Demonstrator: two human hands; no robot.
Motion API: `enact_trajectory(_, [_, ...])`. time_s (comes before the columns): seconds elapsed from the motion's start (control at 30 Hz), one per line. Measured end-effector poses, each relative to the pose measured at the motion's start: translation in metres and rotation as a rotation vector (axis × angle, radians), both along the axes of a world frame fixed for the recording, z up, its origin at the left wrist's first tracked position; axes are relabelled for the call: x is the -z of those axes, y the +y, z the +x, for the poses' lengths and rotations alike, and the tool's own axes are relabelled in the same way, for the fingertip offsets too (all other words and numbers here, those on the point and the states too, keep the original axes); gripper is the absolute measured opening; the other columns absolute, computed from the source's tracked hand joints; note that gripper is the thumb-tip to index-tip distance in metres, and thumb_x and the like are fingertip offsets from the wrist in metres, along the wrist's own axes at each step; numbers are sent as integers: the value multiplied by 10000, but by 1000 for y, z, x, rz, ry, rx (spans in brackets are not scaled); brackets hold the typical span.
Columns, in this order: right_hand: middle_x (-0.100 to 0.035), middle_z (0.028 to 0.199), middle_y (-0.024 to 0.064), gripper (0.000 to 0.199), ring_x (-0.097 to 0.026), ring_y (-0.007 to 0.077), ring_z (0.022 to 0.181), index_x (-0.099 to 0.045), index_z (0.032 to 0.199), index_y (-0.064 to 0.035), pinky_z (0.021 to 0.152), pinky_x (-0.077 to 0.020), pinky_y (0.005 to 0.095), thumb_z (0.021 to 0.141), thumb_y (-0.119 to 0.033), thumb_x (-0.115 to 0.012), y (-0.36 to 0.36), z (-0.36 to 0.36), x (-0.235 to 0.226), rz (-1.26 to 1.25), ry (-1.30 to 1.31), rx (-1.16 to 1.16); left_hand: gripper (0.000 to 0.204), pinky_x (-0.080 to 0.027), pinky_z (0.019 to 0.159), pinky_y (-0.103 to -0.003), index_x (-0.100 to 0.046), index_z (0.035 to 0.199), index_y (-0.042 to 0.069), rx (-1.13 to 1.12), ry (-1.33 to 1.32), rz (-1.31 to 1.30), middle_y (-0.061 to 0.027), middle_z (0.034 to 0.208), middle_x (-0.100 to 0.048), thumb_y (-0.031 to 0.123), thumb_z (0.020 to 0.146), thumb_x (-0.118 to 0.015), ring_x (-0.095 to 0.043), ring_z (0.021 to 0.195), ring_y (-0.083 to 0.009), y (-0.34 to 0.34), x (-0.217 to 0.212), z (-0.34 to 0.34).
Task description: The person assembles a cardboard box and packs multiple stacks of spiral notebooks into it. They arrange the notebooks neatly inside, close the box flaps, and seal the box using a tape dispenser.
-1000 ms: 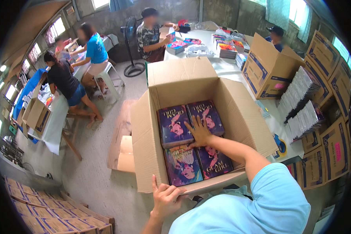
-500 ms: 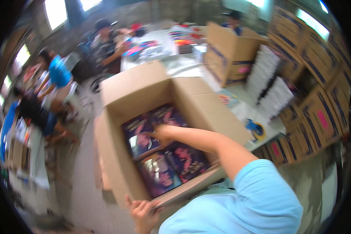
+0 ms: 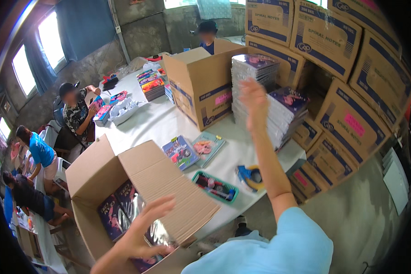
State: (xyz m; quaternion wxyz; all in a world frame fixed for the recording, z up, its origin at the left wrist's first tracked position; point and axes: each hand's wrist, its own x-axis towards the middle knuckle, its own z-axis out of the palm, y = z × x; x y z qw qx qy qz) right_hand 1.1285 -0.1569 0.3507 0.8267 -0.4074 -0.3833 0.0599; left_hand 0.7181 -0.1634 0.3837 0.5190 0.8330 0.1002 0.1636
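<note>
My left hand (image 3: 141, 233) is open, fingers spread, over the near side of an open cardboard box (image 3: 84, 228). Inside the box lie dark purple notebooks (image 3: 109, 217) with shiny plastic wrapping, partly hidden by my hand and a flap. My right hand (image 3: 255, 100) is raised, slightly blurred and holding nothing, with its fingers apart. It is in front of a tall stack of wrapped notebooks (image 3: 242, 73); whether it touches them I cannot tell. Beside that stands a lower notebook stack (image 3: 283, 116) with a purple cover on top.
On the white table (image 3: 146, 130) are two picture-covered notebooks (image 3: 180, 151), a green tray of pens (image 3: 215, 187) and a blue tape dispenser (image 3: 250, 176). Another open carton (image 3: 201, 86) stands behind. Closed cartons (image 3: 324, 39) are piled at right. Co-workers (image 3: 77, 109) are at the far side and left.
My right hand has left the notebooks in the box and moved up and right to the stacks. My left hand has let go of the box's near edge. The view has swung right.
</note>
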Motion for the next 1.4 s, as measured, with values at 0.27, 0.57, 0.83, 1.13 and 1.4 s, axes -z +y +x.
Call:
enact_trajectory(0.27, [-458, 1350, 164, 909, -457, 354, 1201, -303, 1387, -35, 950, -348, 525, 728, -434, -785, 86, 289, 39, -344, 420, 218, 1018, -297, 1063, -519, -144, 1496, 120, -283, 96, -600, -155, 1501, -262, 621, 769, -651, -275, 1374, -312, 155, 61, 413])
enact_trajectory(0.57, [-495, 1305, 192, 766, -482, 493, 1133, -437, 1305, -19, 815, -236, 828, 680, -281, -794, 88, 320, 25, -335, 666, -65, 1179, -287, 1081, -467, -136, 1430, -34, -323, -240, -540, -234, 1351, -359, 580, 641, -760, -364, 1277, -370, 229, 50, 612])
enact_trajectory(0.83, [-632, 1108, 101, 459, -635, 248, 977, -569, 1191, -57, 855, -536, 392, 771, -142, -735, 58, 296, 13, 138, 755, -499, 901, -359, 1012, -409, -248, 1402, 6, -582, -520, 542, -152, 1179, -454, 415, 757, -726, -473, 1133, -284, 164, 41, 567])
enact_trajectory(1.13, [-659, 1079, 65, 395, -632, 211, 998, -586, 1152, -66, 849, -526, 356, 848, -307, -659, 25, 165, 54, 330, 817, -1036, 1181, -215, 1128, -407, -73, 1503, 36, -287, -150, 444, -278, 1473, -235, 532, 693, -775, -242, 1385, -376, 84, -88, 413])
enact_trajectory(1.4, [-670, 1040, 59, 360, -647, 204, 947, -595, 1123, -67, 815, -535, 339, 864, -311, -643, 8, 15, 113, 304, 984, -1452, 1266, -285, 1100, -470, 63, 1466, -41, -661, 135, 515, -362, 1439, -210, 364, 656, -821, -269, 1344, -476, -30, -42, 256])
